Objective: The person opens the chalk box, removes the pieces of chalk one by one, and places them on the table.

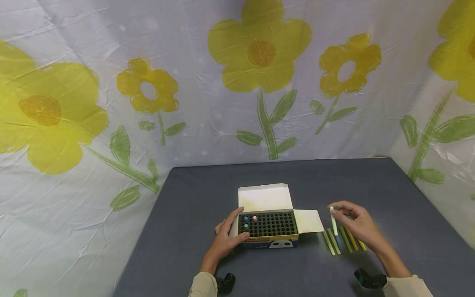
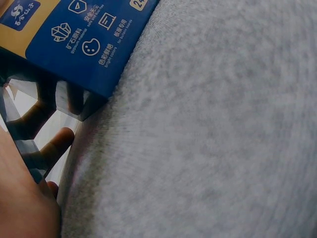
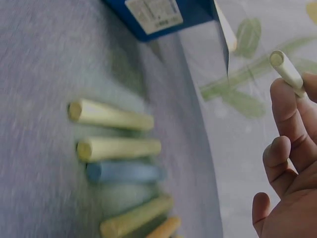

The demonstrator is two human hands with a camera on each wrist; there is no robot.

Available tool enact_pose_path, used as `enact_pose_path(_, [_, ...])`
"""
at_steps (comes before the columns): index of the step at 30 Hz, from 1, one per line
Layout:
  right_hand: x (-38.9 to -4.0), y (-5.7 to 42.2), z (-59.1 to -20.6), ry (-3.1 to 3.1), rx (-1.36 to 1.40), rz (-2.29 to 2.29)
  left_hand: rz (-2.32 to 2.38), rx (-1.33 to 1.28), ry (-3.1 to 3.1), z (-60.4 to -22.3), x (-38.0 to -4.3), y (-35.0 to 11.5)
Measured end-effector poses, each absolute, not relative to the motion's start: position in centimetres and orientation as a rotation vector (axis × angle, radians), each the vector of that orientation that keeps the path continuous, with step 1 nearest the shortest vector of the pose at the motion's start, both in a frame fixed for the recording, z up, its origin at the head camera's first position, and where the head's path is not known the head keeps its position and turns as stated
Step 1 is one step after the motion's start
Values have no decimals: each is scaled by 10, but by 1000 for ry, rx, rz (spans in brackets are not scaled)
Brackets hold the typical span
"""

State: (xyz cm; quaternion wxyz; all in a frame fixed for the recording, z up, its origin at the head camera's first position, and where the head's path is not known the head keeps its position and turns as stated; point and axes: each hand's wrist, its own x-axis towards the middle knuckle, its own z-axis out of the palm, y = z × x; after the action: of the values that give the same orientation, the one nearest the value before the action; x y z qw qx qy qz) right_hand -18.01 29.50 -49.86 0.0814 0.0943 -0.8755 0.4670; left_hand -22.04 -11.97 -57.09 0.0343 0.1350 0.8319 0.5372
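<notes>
Bench [image 1: 167,247], one: plain dark blue-grey top, lying under and around the left hand [image 1: 224,238] and the right hand [image 1: 354,222]. White sheeting [image 1: 200,128], creased, hung beyond both hands and to either side. Printed on it: large yellow flower [image 1: 262,51], orange-centred, green-stemmed, ahead and between the hands; smaller pale-centred flower [image 1: 361,70], straight ahead of the right hand; matching small flower [image 1: 165,88], ahead and left of the left hand; wide yellow bloom [image 1: 41,109], far left of the left hand; cropped yellow bloom [image 1: 458,62], far right of the right hand.
</notes>
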Motion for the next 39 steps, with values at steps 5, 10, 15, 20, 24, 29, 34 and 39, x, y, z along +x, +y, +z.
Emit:
enact_pose_path(5, [-175,311,-502,-2701,190,1385,1665,418,2533,-571,-220,-121])
enact_pose_path(10, [-173,330,-506,-2763,119,1351,1666,422,2531,-571,-221,-121])
enact_pose_path(15, [-171,354,-511,-2814,103,1298,1668,426,2528,-571,-221,-121])
enact_pose_path(20, [-170,376,-518,-2879,81,1250,1681,440,2506,-572,-222,-122])
enact_pose_path(24, [-170,385,-523,-2914,50,1249,1680,448,2508,-573,-222,-123])
enact_pose_path(29, [-170,390,-526,-2956,40,1261,1676,430,2516,-572,-221,-122])
enact_pose_path(34, [-172,395,-527,-2995,76,1283,1681,418,2513,-570,-221,-122])
enact_pose_path(39, [-175,400,-531,-3026,133,1252,1680,410,2508,-569,-220,-122])
